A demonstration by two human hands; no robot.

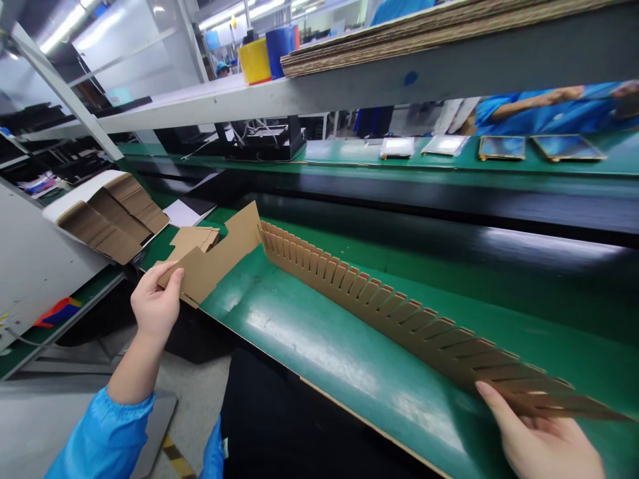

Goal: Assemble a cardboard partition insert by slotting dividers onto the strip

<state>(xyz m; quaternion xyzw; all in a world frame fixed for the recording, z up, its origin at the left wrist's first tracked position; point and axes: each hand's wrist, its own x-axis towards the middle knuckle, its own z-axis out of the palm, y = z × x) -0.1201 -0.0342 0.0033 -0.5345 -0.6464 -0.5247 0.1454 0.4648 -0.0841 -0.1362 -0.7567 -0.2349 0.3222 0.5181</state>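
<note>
A long brown cardboard strip with a row of slotted tabs [379, 303] stretches across the green table [309, 346], from a flat panel at its left end to the right edge of view. My left hand [156, 307] pinches the left panel's corner with thumb on top. My right hand [542, 439] grips the strip's right end near the bottom right corner, fingers under it.
Folded cardboard pieces [114, 216] lie in a white tray at the left. A dark conveyor belt [449, 206] runs behind the table, with several flat panels [502, 147] beyond it. A stack of cardboard sheets [399, 36] sits on the overhead shelf. A person in blue [544, 110] works opposite.
</note>
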